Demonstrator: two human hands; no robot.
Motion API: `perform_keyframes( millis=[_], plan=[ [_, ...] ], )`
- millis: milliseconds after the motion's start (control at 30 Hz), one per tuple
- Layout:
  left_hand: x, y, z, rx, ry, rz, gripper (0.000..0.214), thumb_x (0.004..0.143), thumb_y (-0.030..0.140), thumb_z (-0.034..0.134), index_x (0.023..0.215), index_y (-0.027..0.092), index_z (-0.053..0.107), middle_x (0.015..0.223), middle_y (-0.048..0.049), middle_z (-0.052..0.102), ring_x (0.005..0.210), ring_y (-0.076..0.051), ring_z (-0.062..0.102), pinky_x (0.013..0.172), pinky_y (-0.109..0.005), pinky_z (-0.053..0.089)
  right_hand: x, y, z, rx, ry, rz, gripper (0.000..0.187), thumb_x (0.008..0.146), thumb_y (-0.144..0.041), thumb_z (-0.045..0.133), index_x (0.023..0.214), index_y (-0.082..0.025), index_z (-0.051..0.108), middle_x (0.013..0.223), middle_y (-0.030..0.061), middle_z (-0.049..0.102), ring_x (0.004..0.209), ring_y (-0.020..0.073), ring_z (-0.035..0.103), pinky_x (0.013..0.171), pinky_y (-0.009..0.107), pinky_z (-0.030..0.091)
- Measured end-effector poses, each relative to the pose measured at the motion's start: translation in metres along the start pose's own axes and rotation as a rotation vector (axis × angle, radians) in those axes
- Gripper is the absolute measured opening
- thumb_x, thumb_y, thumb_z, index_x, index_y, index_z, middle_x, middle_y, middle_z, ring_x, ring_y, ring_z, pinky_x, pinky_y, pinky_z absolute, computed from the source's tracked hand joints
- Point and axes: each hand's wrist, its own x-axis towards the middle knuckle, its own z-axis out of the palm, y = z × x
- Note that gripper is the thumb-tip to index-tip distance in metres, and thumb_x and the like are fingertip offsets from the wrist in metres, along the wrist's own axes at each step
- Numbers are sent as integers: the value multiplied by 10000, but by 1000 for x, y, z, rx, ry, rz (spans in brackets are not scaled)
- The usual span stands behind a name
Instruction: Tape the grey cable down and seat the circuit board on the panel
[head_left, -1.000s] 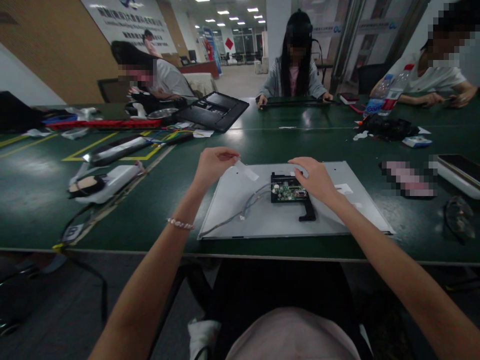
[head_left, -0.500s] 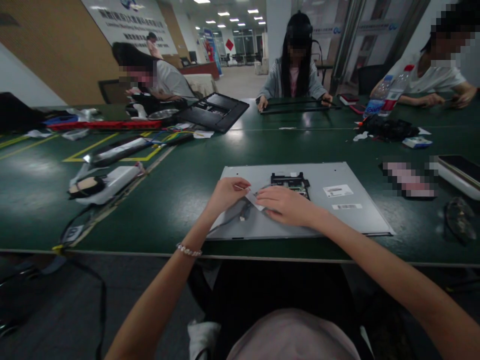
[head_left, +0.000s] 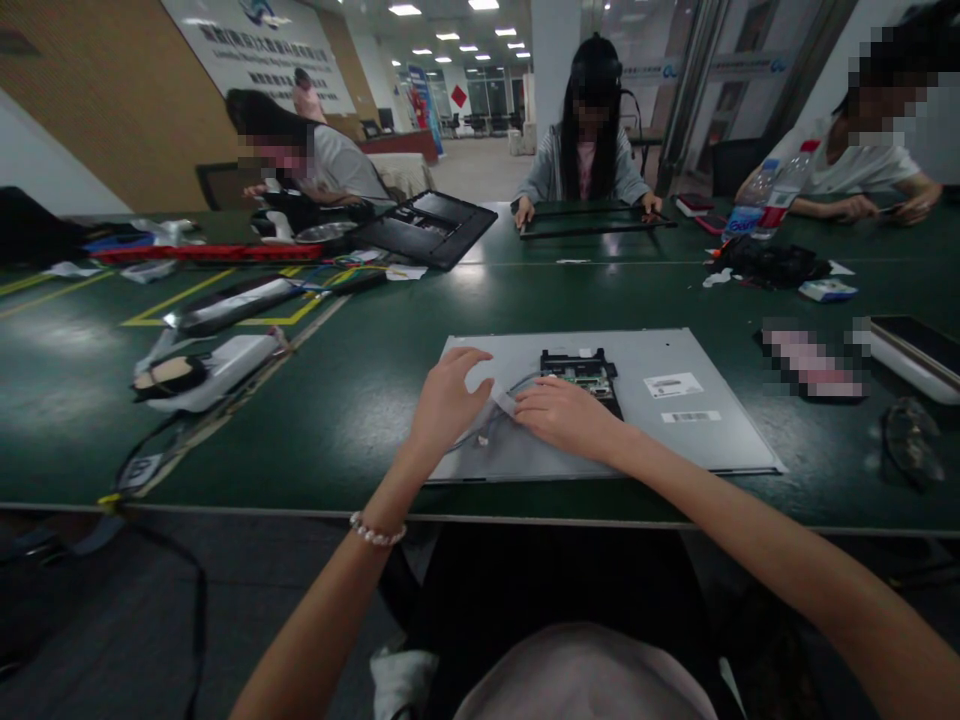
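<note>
A flat silver display panel (head_left: 720, 440) lies back side up on the table in front of me. My left hand (head_left: 452, 393) is over its left part, thumb and fingers apart, with nothing between them. My right hand (head_left: 564, 412) has its fingertips together on the right end of a short whitish strip (head_left: 501, 399), which looks like tape. Beside the strip, a grey cable (head_left: 525, 380) leads toward a black bracket with a green circuit board (head_left: 592, 382). The cable's connector end (head_left: 483, 437) lies below the strip. My right hand hides part of the board.
A black plastic housing (head_left: 427, 228) and a white handheld device (head_left: 217, 372) lie to the left. Bottles (head_left: 784, 190), a phone (head_left: 814, 365) and glasses (head_left: 911, 440) are at the right. Across the table a person holds a black frame (head_left: 600, 232); others sit nearby.
My left hand has let go of the whitish strip and spread its fingers. My right hand has shifted slightly left and stays at the strip.
</note>
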Motion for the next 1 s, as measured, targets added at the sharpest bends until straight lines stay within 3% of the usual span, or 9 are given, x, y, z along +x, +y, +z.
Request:
perform_keyframes(
  millis=[100,200,400,567,700,767,867,1000],
  plan=[
    [-17,21,-4,141,93,45,234,890,208,503,1050,207,674,1095,-82,638,1032,-226,615,970,-382,494,0,0,1,7,14,2,197,946,-111,540,955,-176,726,1049,82,746,1030,203,655,1003,397,442],
    [-32,30,5,242,18,96,222,905,174,480,999,189,681,1029,-87,647,975,-240,612,924,-392,499,1,0,3,-2,20,-8,192,945,-119,539,932,-156,727,1025,93,742,1013,204,654,994,391,454],
    [-44,32,29,323,-96,70,225,891,97,468,1009,156,650,1101,-110,662,1004,-253,618,909,-380,494,-1,-1,7,-23,-7,-2,192,944,-113,543,913,-161,726,1036,88,735,990,199,657,1006,405,452],
    [-47,33,32,321,-141,9,197,919,102,431,988,170,603,997,-101,677,936,-240,641,820,-343,507,1,-5,1,-2,-98,7,184,948,-116,534,924,-116,716,1000,114,731,993,214,657,955,375,473],
    [-47,33,33,345,-130,-24,219,935,98,412,1033,154,599,1086,-127,684,1009,-239,653,891,-339,494,-2,-17,-11,-3,-185,27,238,977,-167,477,1022,-92,698,1078,142,724,1060,220,647,1055,398,400],
    [-47,34,33,348,-137,-54,220,936,101,418,1048,151,601,1093,-132,690,1007,-239,663,884,-334,498,-7,-27,-16,5,-206,78,329,988,-293,483,1148,-67,660,1195,177,689,1160,253,610,1120,439,335],
    [-46,37,33,345,-149,-95,204,946,135,432,1052,156,604,1045,-124,704,954,-241,680,827,-328,511,-18,-46,-17,46,-212,186,618,970,-507,468,1350,-23,530,1402,226,551,1339,301,475,1181,486,240],
    [-47,38,35,333,-134,-142,196,954,179,454,1084,161,600,1054,-125,705,936,-247,686,808,-327,509,-26,-65,-11,106,-204,304,776,956,-593,429,1476,-20,375,1530,223,391,1438,304,336,1211,512,160]
  ],
)
